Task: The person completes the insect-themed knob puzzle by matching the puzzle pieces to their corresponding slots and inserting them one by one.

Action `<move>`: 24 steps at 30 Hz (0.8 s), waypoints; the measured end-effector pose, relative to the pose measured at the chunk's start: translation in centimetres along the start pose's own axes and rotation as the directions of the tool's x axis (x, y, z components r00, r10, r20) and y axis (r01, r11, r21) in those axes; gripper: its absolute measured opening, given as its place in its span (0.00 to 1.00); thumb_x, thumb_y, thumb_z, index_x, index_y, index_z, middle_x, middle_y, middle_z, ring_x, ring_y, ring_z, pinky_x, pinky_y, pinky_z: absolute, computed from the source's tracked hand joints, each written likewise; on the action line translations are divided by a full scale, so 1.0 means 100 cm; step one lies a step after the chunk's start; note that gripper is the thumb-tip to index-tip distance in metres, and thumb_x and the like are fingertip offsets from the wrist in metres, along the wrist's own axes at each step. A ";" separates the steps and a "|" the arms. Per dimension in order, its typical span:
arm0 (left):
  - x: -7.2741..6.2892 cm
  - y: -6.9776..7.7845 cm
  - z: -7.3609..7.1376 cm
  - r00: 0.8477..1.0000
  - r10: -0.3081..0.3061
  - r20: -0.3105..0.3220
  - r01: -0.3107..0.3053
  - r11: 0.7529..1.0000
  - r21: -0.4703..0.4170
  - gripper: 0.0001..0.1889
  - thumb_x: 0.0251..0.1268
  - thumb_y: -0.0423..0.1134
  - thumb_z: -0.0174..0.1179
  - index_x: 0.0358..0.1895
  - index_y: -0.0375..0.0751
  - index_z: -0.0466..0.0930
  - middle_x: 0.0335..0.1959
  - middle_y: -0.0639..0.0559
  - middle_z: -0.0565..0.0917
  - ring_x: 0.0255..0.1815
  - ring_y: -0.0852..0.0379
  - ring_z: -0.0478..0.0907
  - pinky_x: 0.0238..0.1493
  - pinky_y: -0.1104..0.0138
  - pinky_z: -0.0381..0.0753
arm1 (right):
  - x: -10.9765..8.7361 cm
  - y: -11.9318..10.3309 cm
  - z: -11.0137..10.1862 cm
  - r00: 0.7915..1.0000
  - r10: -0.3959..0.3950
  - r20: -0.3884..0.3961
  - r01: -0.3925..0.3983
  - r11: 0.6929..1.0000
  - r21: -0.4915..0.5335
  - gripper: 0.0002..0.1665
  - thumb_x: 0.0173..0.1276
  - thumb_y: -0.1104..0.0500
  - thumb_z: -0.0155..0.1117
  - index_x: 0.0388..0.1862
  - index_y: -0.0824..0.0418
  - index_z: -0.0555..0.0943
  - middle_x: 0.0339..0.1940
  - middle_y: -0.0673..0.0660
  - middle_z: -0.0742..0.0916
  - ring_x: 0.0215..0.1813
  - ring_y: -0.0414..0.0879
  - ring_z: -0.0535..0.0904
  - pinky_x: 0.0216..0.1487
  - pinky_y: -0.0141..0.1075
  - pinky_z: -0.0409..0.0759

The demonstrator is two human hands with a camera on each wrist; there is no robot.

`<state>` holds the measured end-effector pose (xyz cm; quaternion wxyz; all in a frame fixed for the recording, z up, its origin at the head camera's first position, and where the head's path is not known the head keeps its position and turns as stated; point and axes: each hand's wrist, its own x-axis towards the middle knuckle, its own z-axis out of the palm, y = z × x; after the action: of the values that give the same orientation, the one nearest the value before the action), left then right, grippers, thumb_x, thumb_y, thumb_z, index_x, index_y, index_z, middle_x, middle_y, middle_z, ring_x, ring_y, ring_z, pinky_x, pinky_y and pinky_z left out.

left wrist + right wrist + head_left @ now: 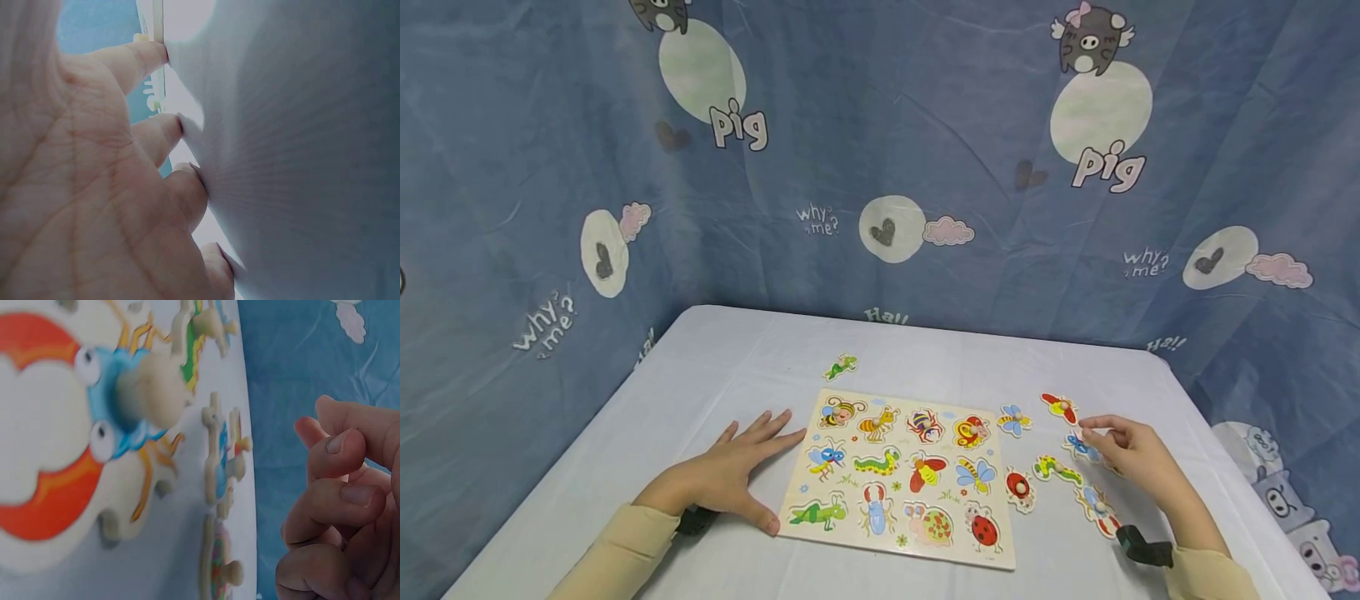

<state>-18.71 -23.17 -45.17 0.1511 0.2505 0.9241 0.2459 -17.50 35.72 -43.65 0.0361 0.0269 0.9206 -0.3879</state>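
My left hand (pixel 727 470) lies spread beside the left edge of the wooden insect puzzle board (pixel 898 546), its thumb at the near left corner. In the left wrist view its fingertips (pixel 172 122) press on the white cloth. My right hand (pixel 1131 454) hovers above loose knobbed pieces, fingers bent and holding nothing. By its fingertips are a red-and-yellow firefly piece (pixel 1062 408) and a blue mosquito piece (pixel 1078 447), partly covered by the hand. A blue beetle piece with red pincers (pixel 1097 510) lies nearer the wrist; its knob (pixel 150 390) looms large in the right wrist view.
A caterpillar piece (pixel 1057 471), a ladybug piece (pixel 1019 489) and a yellow-and-blue winged insect piece (pixel 1014 420) lie right of the board. Behind it is a grasshopper piece (pixel 840 366). The board's top row has knobbed pieces. A blue curtain (pixel 820 150) surrounds the table.
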 end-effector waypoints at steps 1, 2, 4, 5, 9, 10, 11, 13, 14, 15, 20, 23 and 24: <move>0.000 0.000 0.000 1.000 -0.001 0.000 0.001 1.000 0.000 0.69 0.34 0.69 0.86 0.86 0.54 0.61 0.91 0.40 0.49 0.90 0.26 0.39 0.79 0.21 0.32 | 0.000 0.001 0.000 1.000 0.001 -0.001 -0.001 1.000 -0.005 0.28 0.83 0.48 0.63 0.71 0.65 0.80 0.19 0.49 0.73 0.21 0.41 0.66 0.25 0.35 0.67; 0.000 0.000 0.000 1.000 -0.003 0.001 0.003 1.000 0.000 0.69 0.34 0.69 0.86 0.86 0.54 0.61 0.91 0.40 0.49 0.90 0.26 0.39 0.79 0.21 0.32 | 0.001 0.003 0.000 1.000 0.002 -0.003 -0.002 1.000 -0.009 0.28 0.83 0.48 0.63 0.71 0.65 0.80 0.19 0.49 0.73 0.22 0.41 0.67 0.25 0.35 0.67; 0.000 0.000 0.000 1.000 -0.003 0.002 0.003 1.000 0.000 0.69 0.34 0.69 0.86 0.86 0.54 0.61 0.91 0.40 0.49 0.90 0.26 0.39 0.79 0.21 0.32 | 0.001 0.006 0.001 1.000 0.004 -0.006 -0.005 1.000 -0.021 0.28 0.83 0.48 0.63 0.70 0.66 0.80 0.20 0.49 0.74 0.22 0.41 0.67 0.26 0.35 0.67; 0.000 0.000 0.000 1.000 -0.003 0.002 0.003 1.000 -0.001 0.69 0.34 0.69 0.86 0.86 0.54 0.61 0.91 0.40 0.49 0.90 0.26 0.39 0.79 0.21 0.32 | 0.002 0.008 0.001 1.000 0.005 -0.007 -0.005 1.000 -0.027 0.28 0.83 0.48 0.63 0.70 0.66 0.80 0.20 0.49 0.74 0.23 0.41 0.68 0.27 0.35 0.67; 0.000 0.000 0.000 1.000 0.007 -0.002 -0.007 1.000 -0.002 0.70 0.34 0.70 0.85 0.86 0.54 0.61 0.91 0.39 0.49 0.90 0.26 0.39 0.79 0.21 0.32 | 0.003 0.013 0.002 1.000 0.003 -0.016 -0.003 0.999 -0.044 0.26 0.82 0.50 0.64 0.69 0.66 0.81 0.21 0.51 0.77 0.24 0.41 0.70 0.28 0.34 0.68; 0.000 -0.001 0.000 1.000 0.009 -0.002 -0.009 1.000 -0.002 0.70 0.34 0.70 0.85 0.86 0.54 0.61 0.91 0.39 0.49 0.90 0.26 0.39 0.79 0.21 0.32 | 0.003 0.015 0.003 1.000 0.001 -0.017 -0.002 0.999 -0.050 0.26 0.82 0.51 0.64 0.69 0.66 0.82 0.22 0.51 0.77 0.24 0.41 0.70 0.28 0.34 0.68; 0.000 -0.001 0.000 1.000 0.010 -0.002 -0.010 1.000 -0.003 0.70 0.34 0.70 0.85 0.86 0.54 0.61 0.91 0.39 0.49 0.90 0.26 0.39 0.79 0.21 0.32 | 0.003 0.016 0.003 1.000 0.001 -0.016 -0.001 0.999 -0.053 0.26 0.82 0.51 0.65 0.69 0.66 0.82 0.22 0.51 0.77 0.25 0.41 0.70 0.28 0.34 0.68; 0.000 -0.001 0.000 1.000 0.010 -0.002 -0.010 1.000 -0.003 0.70 0.34 0.70 0.85 0.86 0.54 0.61 0.91 0.39 0.49 0.90 0.26 0.38 0.79 0.21 0.32 | 0.004 0.017 0.003 1.000 -0.001 -0.014 0.000 0.998 -0.057 0.26 0.81 0.51 0.65 0.68 0.66 0.82 0.22 0.51 0.78 0.25 0.41 0.70 0.28 0.34 0.68; 0.000 0.000 0.000 1.000 0.009 -0.003 -0.009 1.000 -0.005 0.70 0.34 0.70 0.85 0.86 0.54 0.61 0.91 0.39 0.49 0.90 0.26 0.38 0.79 0.21 0.32 | 0.004 0.018 0.002 1.000 -0.002 -0.012 0.001 0.998 -0.059 0.26 0.81 0.51 0.65 0.68 0.66 0.83 0.22 0.51 0.77 0.25 0.41 0.70 0.28 0.34 0.67; 0.000 0.000 0.000 1.000 0.008 -0.004 -0.008 1.000 -0.005 0.69 0.34 0.70 0.85 0.86 0.54 0.61 0.91 0.39 0.49 0.90 0.26 0.38 0.79 0.21 0.32 | 0.004 0.018 0.002 1.000 -0.002 -0.008 0.001 0.998 -0.061 0.26 0.81 0.51 0.65 0.68 0.66 0.83 0.22 0.50 0.77 0.25 0.41 0.70 0.28 0.34 0.67; 0.000 0.000 -0.001 1.000 0.006 -0.006 -0.006 1.000 -0.004 0.69 0.34 0.69 0.86 0.86 0.54 0.61 0.91 0.39 0.49 0.90 0.26 0.38 0.79 0.21 0.32 | 0.004 0.021 0.002 1.000 0.005 0.005 -0.005 0.998 -0.062 0.24 0.80 0.53 0.66 0.67 0.66 0.84 0.22 0.49 0.76 0.26 0.41 0.70 0.28 0.33 0.68; 0.000 0.001 -0.001 1.000 0.003 -0.002 -0.003 1.000 0.000 0.70 0.34 0.69 0.86 0.86 0.53 0.61 0.91 0.39 0.49 0.90 0.26 0.38 0.79 0.21 0.32 | 0.003 0.022 0.002 1.000 0.007 0.009 -0.007 0.998 -0.067 0.24 0.80 0.54 0.66 0.67 0.66 0.84 0.21 0.49 0.76 0.25 0.40 0.70 0.28 0.33 0.69; 0.000 0.001 -0.001 1.000 -0.001 0.000 0.001 1.000 0.000 0.70 0.34 0.69 0.86 0.86 0.53 0.61 0.91 0.39 0.49 0.90 0.26 0.38 0.79 0.21 0.32 | 0.003 0.022 0.002 1.000 0.007 0.011 -0.006 0.998 -0.068 0.24 0.80 0.53 0.66 0.67 0.66 0.84 0.21 0.49 0.76 0.25 0.40 0.70 0.28 0.33 0.68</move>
<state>-18.69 -23.11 -45.05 0.1514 0.2501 0.9241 0.2459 -17.65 37.09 -45.41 0.0435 0.0267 0.9330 -0.3561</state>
